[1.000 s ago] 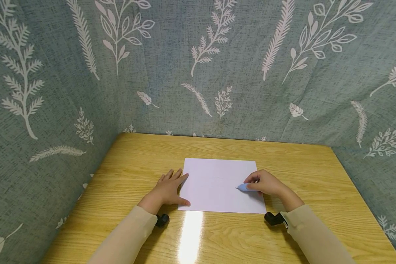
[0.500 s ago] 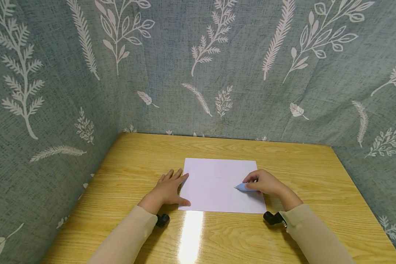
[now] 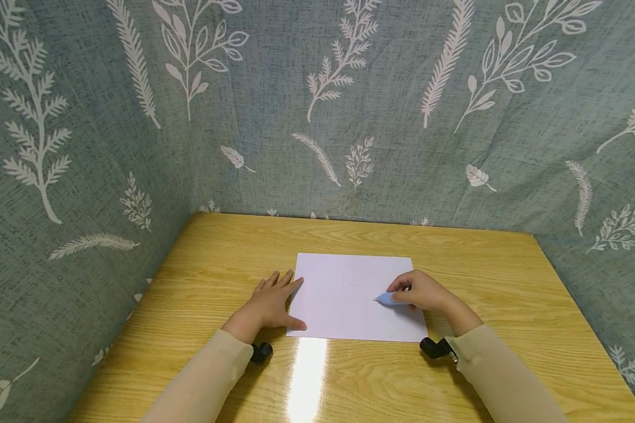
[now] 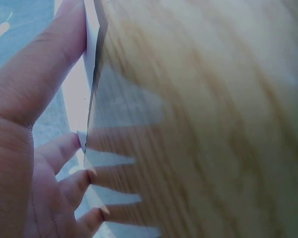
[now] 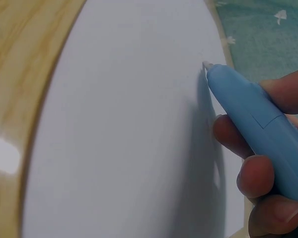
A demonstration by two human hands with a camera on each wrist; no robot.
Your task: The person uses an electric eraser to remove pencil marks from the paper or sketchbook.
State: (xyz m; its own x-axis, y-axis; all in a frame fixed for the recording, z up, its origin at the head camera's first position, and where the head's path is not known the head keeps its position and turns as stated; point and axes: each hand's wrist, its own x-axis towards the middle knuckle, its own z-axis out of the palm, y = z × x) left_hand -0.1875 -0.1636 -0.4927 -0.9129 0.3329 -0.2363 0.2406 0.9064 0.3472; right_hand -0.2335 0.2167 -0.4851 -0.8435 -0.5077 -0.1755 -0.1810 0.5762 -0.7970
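Observation:
A white sheet of paper [image 3: 338, 314] lies on the wooden table, with a few faint marks [image 3: 352, 285] near its middle. My right hand [image 3: 425, 292] grips a thick, light blue electric eraser [image 5: 253, 109] over the sheet's right part. Its small white tip [image 5: 206, 65] points left and sits right at the paper. Spread at the sheet's left edge is my left hand [image 3: 270, 305], its thumb [image 3: 295, 323] on the near left corner. In the left wrist view, several fingers [image 4: 74, 188] touch down along that edge, which lifts slightly off the wood.
The wooden table [image 3: 233, 247] runs back to a grey-green curtain [image 3: 275, 106] with white leaf prints, which also hangs at both sides. A bright reflection [image 3: 307, 376] shows on the wood in front of the paper. Black wrist cameras [image 3: 261, 353] sit at both cuffs.
My right hand has slid slightly left with the electric eraser, its tip staying close over the paper. The left hand holds its place on the sheet's edge.

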